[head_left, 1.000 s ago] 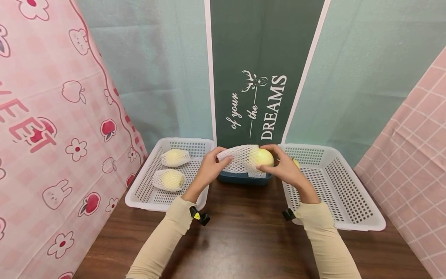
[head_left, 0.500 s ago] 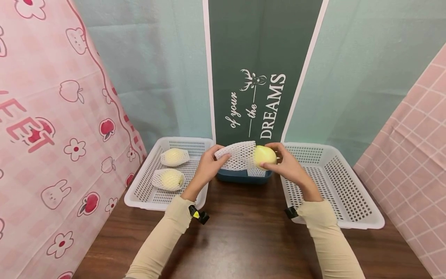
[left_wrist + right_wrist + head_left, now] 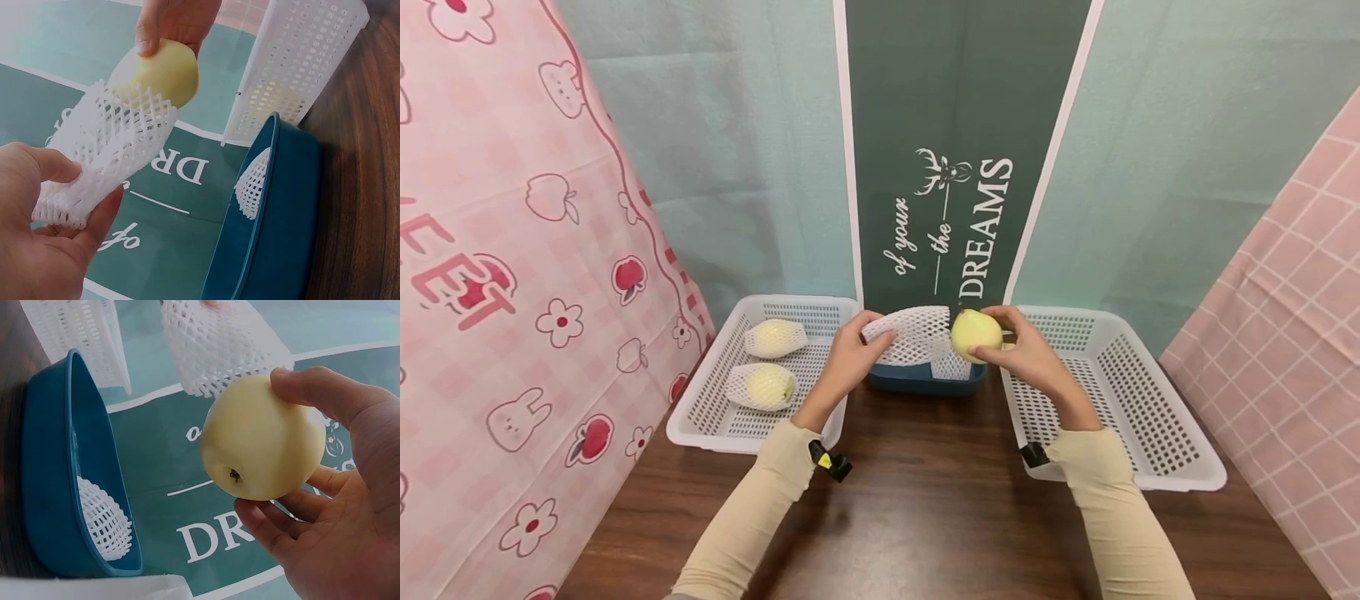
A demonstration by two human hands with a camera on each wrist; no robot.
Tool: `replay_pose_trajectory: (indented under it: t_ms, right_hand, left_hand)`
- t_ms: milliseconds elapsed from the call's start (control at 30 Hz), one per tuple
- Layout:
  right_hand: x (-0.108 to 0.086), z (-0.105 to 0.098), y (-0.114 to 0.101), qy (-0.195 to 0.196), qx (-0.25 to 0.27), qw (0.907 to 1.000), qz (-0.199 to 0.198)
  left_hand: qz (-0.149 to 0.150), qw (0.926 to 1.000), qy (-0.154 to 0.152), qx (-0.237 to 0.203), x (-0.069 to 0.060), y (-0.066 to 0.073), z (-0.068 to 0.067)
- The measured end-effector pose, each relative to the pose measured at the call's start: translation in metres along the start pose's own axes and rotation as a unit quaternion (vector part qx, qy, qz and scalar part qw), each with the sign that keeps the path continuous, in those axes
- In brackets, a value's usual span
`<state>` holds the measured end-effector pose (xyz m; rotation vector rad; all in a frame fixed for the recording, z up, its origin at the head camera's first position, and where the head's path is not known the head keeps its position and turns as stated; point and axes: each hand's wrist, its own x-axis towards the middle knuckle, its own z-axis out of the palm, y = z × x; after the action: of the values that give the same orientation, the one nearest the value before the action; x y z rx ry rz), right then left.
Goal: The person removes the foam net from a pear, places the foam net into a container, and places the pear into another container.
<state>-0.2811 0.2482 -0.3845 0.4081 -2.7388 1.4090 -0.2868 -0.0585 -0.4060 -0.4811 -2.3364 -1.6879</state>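
In the head view my left hand [image 3: 853,350] pinches the closed-up end of a white foam net sleeve [image 3: 916,335]. The sleeve's wide end faces right, toward a pale yellow pear [image 3: 976,335]. My right hand [image 3: 1028,357] holds that pear between thumb and fingers. In the head view a narrow gap shows between pear and sleeve; in the left wrist view the pear [image 3: 165,74] overlaps the sleeve's mouth. Both are above a blue basin [image 3: 921,385], where another net sleeve [image 3: 105,519] lies. The right wrist view shows the pear's dark calyx end.
At the left, a white plastic basket [image 3: 737,446] holds two net-wrapped pears [image 3: 775,339]. Another white basket [image 3: 1180,479] stands at the right, with a yellow fruit [image 3: 275,100] seen through its wall. Curtains hang behind and at both sides of the brown wooden table [image 3: 910,517].
My right hand has drawn the pear rightward out of the sleeve's open end and turned it. My left hand keeps its grip on the sleeve in nearly the same spot.
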Motion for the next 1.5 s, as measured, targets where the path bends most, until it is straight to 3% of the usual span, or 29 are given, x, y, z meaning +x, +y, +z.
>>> replay_pose_trajectory:
  t_ms: [267,733,967,1233,1500]
  right_hand:
    - [-0.003,-0.006,0.003,-0.002,0.010,0.9999,0.001]
    - [0.000,-0.015,0.018,0.010,0.006,0.9999,0.005]
    - [-0.002,-0.018,0.022,0.015,0.000,0.9994,0.032]
    - [-0.002,-0.022,0.027,0.023,-0.005,0.9990,0.039]
    - [0.000,-0.028,0.037,0.029,-0.016,0.9981,0.051]
  left_hand:
    - [-0.003,0.9989,0.012,0.044,0.002,-0.001,0.003]
    - [-0.029,0.9976,0.037,0.050,0.005,0.001,0.011]
    - [-0.055,0.9966,0.033,0.052,0.005,-0.003,0.015]
    - [-0.065,0.9951,0.029,0.069,0.007,-0.004,0.019]
    - [-0.091,0.9940,0.003,0.060,0.009,-0.004,0.025]
